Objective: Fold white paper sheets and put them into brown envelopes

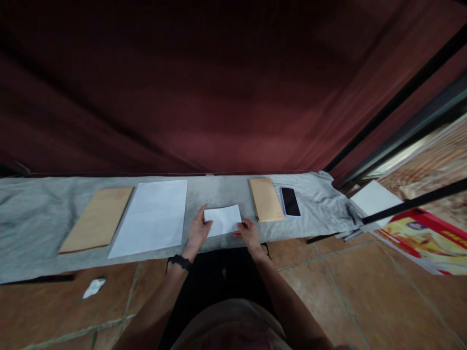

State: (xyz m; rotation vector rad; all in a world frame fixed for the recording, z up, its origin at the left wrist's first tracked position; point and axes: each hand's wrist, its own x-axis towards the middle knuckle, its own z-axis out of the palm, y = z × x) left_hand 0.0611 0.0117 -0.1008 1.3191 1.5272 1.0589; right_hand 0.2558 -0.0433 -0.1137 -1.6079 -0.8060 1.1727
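A: Where do we have the small white paper?

B: In front of us, over the cloth-covered bench, between the large white sheet on our left and the small brown packet on our right.

A: And our hands?

B: Our left hand is half open at the paper's left end, thumb over the face, forefinger reaching towards the far corner. Our right hand is more curled, its fingers at the near right corner. How firmly they press, we can't tell.

A: How should it handle?

B: Light, we'd judge, bendy, easily creased and perhaps a little slick. We'd best take it gently by its 2 short ends, leaving the middle flat.
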